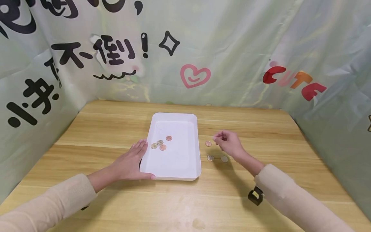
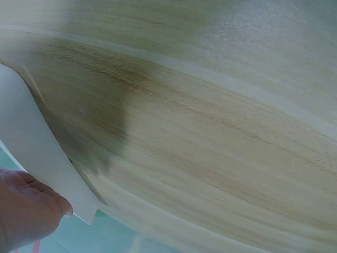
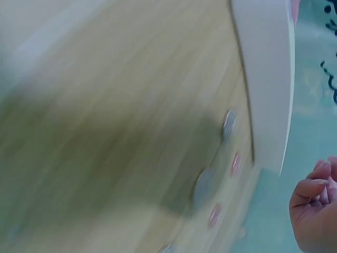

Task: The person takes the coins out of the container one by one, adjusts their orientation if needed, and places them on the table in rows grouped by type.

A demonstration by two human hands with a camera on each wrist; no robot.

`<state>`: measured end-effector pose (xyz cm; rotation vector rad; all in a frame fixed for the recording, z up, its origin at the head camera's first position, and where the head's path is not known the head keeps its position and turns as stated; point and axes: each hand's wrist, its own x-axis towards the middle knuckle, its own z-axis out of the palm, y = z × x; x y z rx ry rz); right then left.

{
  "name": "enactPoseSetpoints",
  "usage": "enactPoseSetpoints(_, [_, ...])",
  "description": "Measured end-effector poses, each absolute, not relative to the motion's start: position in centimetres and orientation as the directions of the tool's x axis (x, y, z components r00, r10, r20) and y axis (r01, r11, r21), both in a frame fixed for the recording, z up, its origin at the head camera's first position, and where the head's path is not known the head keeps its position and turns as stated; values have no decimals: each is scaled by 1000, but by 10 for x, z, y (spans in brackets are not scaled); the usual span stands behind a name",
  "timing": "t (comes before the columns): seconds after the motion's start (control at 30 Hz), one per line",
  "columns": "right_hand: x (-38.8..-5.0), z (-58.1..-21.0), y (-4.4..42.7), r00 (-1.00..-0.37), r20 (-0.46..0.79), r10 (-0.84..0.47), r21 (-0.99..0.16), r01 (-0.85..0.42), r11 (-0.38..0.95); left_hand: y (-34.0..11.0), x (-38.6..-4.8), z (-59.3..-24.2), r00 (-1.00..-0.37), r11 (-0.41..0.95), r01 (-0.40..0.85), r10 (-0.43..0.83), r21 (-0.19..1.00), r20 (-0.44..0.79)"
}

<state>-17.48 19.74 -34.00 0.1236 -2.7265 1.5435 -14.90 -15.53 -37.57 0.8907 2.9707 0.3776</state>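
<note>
A white rectangular tray [image 1: 174,164] stands on the wooden table, with copper-coloured and silvery coins [image 1: 160,142] lying in its left half. My left hand [image 1: 131,161] rests against its near left corner, fingers straight along the left rim and thumb on the front rim. To the right of the tray my right hand [image 1: 229,143] is raised over the table, fingers curled and thumb tip close to them. Whether a coin sits between those fingertips cannot be made out. Below it lie a copper coin [image 1: 208,143] and silvery coins [image 1: 210,158]; the right wrist view shows several coins [image 3: 201,187].
The wooden table [image 1: 116,206] reaches out on all sides of the tray. Printed cloth [image 1: 232,38] with letters and a pink heart [image 1: 195,76] hangs behind and at both sides. A small black object [image 1: 256,196] is at the right cuff.
</note>
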Motion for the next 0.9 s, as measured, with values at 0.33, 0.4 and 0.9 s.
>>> enactPoseSetpoints(0.33, [-186, -337, 138, -990, 58, -130, -893, -110, 437, -154, -149, -375, -837, 808, 541, 544, 235, 55])
enactPoseSetpoints(0.4, [-188, -337, 126, -989, 63, -136, -890, -117, 440, -155, -149, -375, -839, 808, 538, 542, 239, 54])
enactPoseSetpoints(0.9, [-200, -357, 53, -993, -16, -119, -890, -40, 454, -154, -149, -373, -843, 813, 531, 537, 239, 46])
